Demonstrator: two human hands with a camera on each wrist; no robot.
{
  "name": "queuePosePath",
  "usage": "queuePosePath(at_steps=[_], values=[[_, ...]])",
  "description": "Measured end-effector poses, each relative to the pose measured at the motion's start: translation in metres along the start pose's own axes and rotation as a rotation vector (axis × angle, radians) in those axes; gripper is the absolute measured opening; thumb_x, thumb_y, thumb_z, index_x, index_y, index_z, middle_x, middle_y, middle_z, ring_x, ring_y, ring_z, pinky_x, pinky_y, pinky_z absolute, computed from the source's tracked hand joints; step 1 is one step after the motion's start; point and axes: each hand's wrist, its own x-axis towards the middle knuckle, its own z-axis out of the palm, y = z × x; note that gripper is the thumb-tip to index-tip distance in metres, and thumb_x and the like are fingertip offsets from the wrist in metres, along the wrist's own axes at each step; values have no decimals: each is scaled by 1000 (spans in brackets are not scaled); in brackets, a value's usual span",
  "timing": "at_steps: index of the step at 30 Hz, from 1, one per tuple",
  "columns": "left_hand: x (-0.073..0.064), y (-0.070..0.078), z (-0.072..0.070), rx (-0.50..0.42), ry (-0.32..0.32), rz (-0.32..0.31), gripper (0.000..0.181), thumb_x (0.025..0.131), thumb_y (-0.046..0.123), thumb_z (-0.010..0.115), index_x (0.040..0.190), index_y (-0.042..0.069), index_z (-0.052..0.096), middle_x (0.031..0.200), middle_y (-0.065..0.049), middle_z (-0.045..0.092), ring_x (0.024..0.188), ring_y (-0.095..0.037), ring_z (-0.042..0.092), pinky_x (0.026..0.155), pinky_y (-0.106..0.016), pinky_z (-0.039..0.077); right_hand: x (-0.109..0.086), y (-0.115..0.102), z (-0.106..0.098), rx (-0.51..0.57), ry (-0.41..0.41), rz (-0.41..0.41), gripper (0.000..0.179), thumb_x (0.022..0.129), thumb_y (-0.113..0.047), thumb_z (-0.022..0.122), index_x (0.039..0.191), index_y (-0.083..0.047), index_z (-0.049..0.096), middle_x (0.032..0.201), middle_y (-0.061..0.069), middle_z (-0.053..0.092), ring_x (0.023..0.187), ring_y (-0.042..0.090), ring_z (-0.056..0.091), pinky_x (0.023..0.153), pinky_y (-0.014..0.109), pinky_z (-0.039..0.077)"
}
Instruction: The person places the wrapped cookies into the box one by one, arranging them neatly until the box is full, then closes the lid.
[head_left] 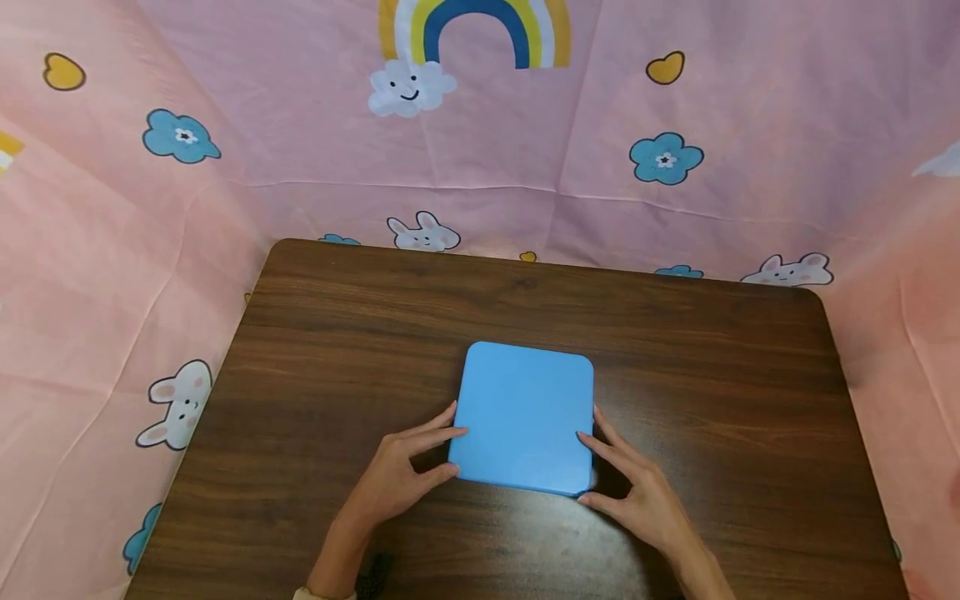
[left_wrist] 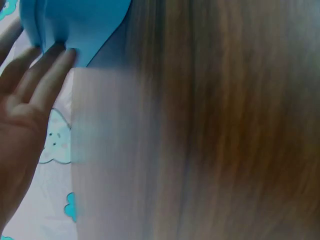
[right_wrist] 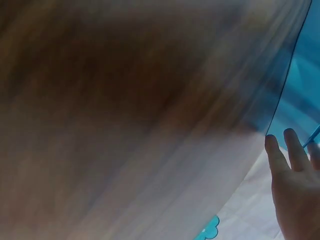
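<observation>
A flat, square blue box (head_left: 525,417) with rounded corners lies on the brown wooden table, its smooth plain top facing up. My left hand (head_left: 396,477) is at its left side, the thumb by the near corner and the other fingers, fairly straight, along the edge. On the opposite side my right hand (head_left: 647,498) touches the edge in much the same way, thumb at the near right corner. The left wrist view shows fingertips against the side of the box (left_wrist: 97,25). At the right wrist view's edge, extended fingers meet the box (right_wrist: 306,85). What is inside is hidden.
The brown table (head_left: 360,333) has rounded far corners. Pink cloth (head_left: 300,108) printed with rabbits, clouds and a rainbow hangs behind it and along both sides. A small dark item (head_left: 375,575), too unclear to name, shows beside the left wrist.
</observation>
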Motion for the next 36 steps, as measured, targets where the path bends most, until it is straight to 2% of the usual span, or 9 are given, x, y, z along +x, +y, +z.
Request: queuePosePath(at_steps=[2,4,10,14,17,24,28,32,36], values=[[2,0,3,-50,36,-28,55,87,23,77,139,19,60,153,0,43,134,-23,48,95,-41,52,1,-3,3,36,30,29,86,75,-25,88,151,-19,46,161,9,30,141,27,40,105,19,39],[4,0,6,-88,73,-64,59,86,22,78,141,19,57,152,1,45,132,-22,51,92,-39,53,1,-7,8,111,57,89,90,78,-23,86,155,-19,38,160,10,32,139,28,42,106,18,37],[4,3,13,-100,118,-207,72,85,29,80,149,23,48,150,-2,47,128,-27,55,91,-36,54,-2,-15,20,368,89,332,90,85,-26,80,158,-22,28,156,10,37,133,31,50,101,44,46],[1,4,16,-127,115,-299,73,83,34,81,148,27,48,149,-4,48,129,-31,53,92,-35,54,-4,-16,23,440,65,427,89,85,-31,79,157,-24,29,157,12,35,136,33,46,103,45,44],[-1,2,16,-137,113,-325,73,83,34,81,148,28,48,149,-4,48,131,-30,52,92,-34,53,-4,-15,26,462,63,457,90,84,-32,80,158,-24,29,157,13,35,136,33,45,102,42,45],[-2,-2,18,-126,107,-282,72,84,33,79,149,26,47,148,-7,49,131,-31,51,91,-33,54,-6,-13,30,474,93,468,94,83,-28,82,158,-16,27,156,13,36,138,27,42,102,38,46],[-1,-4,19,-125,110,-258,70,85,30,79,148,26,48,148,-7,49,131,-31,51,90,-35,55,-7,-11,31,485,103,460,93,83,-27,82,158,-18,28,156,13,37,135,30,45,102,39,46],[-2,-6,21,-88,123,-234,70,85,29,79,148,26,47,147,-7,49,130,-33,52,89,-38,55,-6,-11,31,443,109,403,91,85,-25,81,158,-20,28,155,12,38,133,30,48,99,40,48],[-3,-7,23,-16,117,-203,73,89,33,76,152,31,40,149,-4,46,129,-32,53,90,-40,55,-5,-11,28,340,99,324,90,86,-25,79,159,-24,26,156,9,37,127,28,54,95,43,51]])
